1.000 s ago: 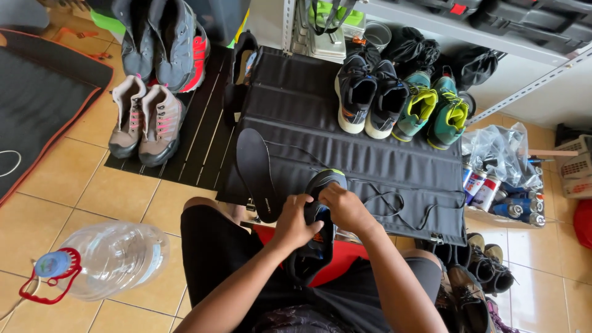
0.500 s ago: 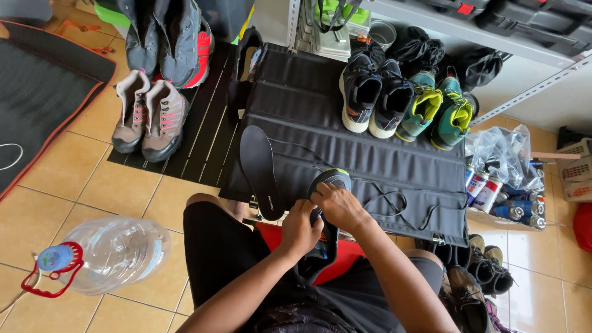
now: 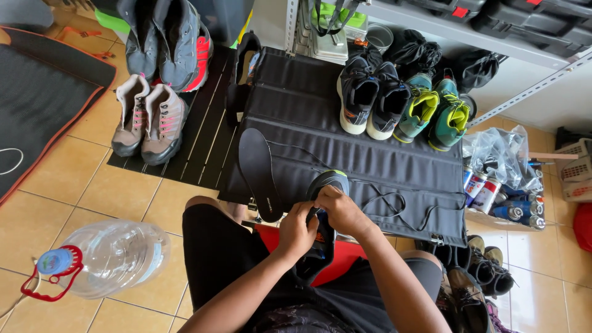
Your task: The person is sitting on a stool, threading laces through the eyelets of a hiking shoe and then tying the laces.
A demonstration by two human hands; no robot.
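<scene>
Black shoe [image 3: 320, 237] sits upright in the person's lap, toe pointing away, gripped from both sides. Left hand [image 3: 296, 231] curls around its near left side, fingers bent and pressed against the upper. Right hand [image 3: 338, 209] lies over the top of the shoe, its fingers folded down and pinching at the tongue area; whether a lace is between them cannot be told. Just beyond the left fingers a dark insole [image 3: 259, 172] lies flat on the black mat [image 3: 370, 135], and a loose black lace [image 3: 394, 203] trails across the mat to the right of the right fingers. Farther beyond the fingers, two pairs of sneakers [image 3: 401, 102] stand at the mat's far edge. Well to the left of the left hand a clear water jug [image 3: 105, 256] lies on the tiled floor [image 3: 55, 191].
</scene>
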